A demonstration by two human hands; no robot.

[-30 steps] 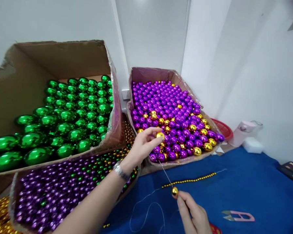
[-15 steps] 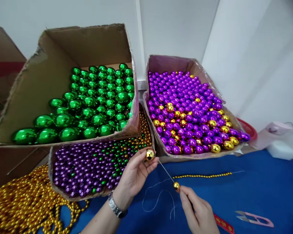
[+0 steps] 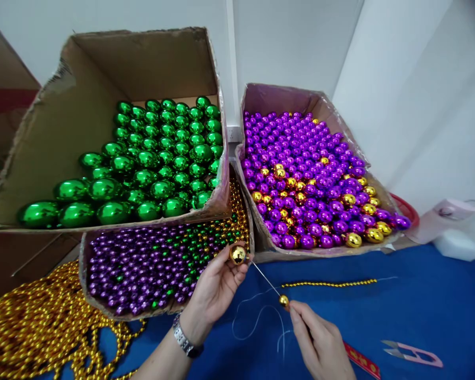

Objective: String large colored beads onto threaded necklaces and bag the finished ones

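Note:
My left hand (image 3: 219, 285) is closed, pinching a large shiny gold bead (image 3: 238, 255) between thumb and fingers. A thin needle (image 3: 266, 278) slants from that bead's right side down to a smaller gold bead (image 3: 284, 301). Whether its tip is inside the large bead, I cannot tell. My right hand (image 3: 319, 335) is closed at the needle's lower end, its thumb and forefinger right against the smaller bead. Loose clear thread (image 3: 245, 336) curls on the blue cloth between my hands. Behind them lies a short string of small gold beads (image 3: 328, 284).
Cardboard boxes hold green balls (image 3: 148, 158), purple and gold balls (image 3: 309, 179), and small mixed beads (image 3: 138, 269). Gold bead strands (image 3: 43, 322) are heaped at left. Pink thread snips (image 3: 414, 353) and a red strip (image 3: 362, 360) lie at right on the blue cloth (image 3: 431, 295).
My left hand and the large gold bead have shifted slightly left and down. My right hand has barely moved. The camera view has tilted a little.

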